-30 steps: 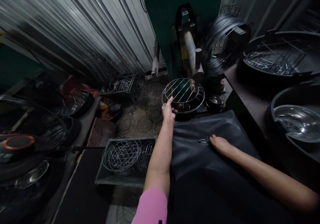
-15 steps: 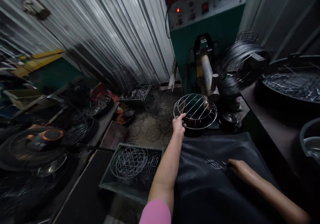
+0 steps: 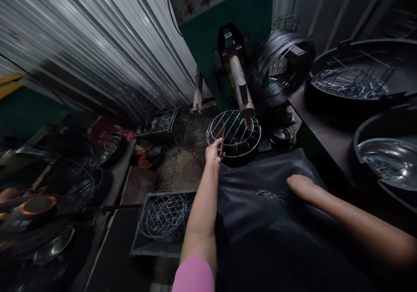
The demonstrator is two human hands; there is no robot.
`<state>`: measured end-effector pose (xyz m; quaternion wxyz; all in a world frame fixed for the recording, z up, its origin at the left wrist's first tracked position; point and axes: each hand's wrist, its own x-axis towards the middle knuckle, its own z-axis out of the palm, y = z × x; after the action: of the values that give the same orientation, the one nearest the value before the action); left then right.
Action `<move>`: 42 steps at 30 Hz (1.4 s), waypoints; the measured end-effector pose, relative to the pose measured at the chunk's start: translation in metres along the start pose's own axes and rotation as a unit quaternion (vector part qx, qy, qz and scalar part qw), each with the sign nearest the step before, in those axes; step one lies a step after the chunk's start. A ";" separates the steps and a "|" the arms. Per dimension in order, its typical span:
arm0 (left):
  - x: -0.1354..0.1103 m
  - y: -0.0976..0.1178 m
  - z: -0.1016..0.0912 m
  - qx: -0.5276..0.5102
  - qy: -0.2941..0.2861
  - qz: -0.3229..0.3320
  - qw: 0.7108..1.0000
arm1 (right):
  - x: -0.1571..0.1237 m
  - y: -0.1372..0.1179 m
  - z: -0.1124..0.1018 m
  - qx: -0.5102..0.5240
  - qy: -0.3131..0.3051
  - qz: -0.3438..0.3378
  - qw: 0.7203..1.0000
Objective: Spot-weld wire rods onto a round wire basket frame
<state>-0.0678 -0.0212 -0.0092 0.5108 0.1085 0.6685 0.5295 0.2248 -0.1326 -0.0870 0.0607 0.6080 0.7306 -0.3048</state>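
Far left of the wire rack, low: a fan (image 3: 32, 205) and a steel dish (image 3: 54, 246), both blurred. The corrugated wall (image 3: 97, 44) runs up and left of the rack. Below-left of the rack is a green tray (image 3: 140, 244), its rim clear, holding a pile of finished racks (image 3: 163, 216). Between the tray and the rack is a floor patch (image 3: 182, 161) littered with loose wire rings, so little free room there.

The left hand (image 3: 213, 150) is on the rack's near-left rim, with the fingers clamped around the edge wire and the thumb on top. The round wire rack (image 3: 233, 129) lies roughly level on a dark pot. The machine arm (image 3: 239, 81) comes down from above, its tip touching the rack's far-right part. The green machine (image 3: 228, 14) is behind the rack. The rack's near rim is free, just beyond the edge of the dark cloth (image 3: 254, 214).

A small steel bowl (image 3: 282, 132) is just right of the rack, with a narrow gap between. A wire coil (image 3: 276, 66) is up-right of the rack. Small wire bits (image 3: 269, 193) lie on the cloth below-right of the rack, with bare cloth all around them.

The right hand (image 3: 301, 185) rests on the cloth right of the bits, well apart from the rack. It is too dark to tell whether its fingers are curled or flat. Far right of the rack are a black tub (image 3: 325, 96) of wire pieces and a second tub (image 3: 358, 131) with a steel basin (image 3: 387, 157).
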 end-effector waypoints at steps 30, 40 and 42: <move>-0.029 -0.005 0.016 -0.146 -0.027 0.032 0.988 | -0.056 0.043 -0.024 -0.012 0.081 0.103 0.991; -0.027 -0.005 0.017 -0.154 -0.032 0.037 0.987 | -0.029 0.029 -0.027 -0.056 0.027 0.073 0.995; -0.024 -0.006 0.018 -0.163 -0.027 0.040 0.986 | -0.028 0.039 -0.021 0.066 0.080 0.066 0.992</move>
<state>-0.0397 -0.0292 0.0012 0.5175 0.0648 0.5548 0.6482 0.2741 -0.1427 -0.0723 -0.0185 0.6798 0.6700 -0.2977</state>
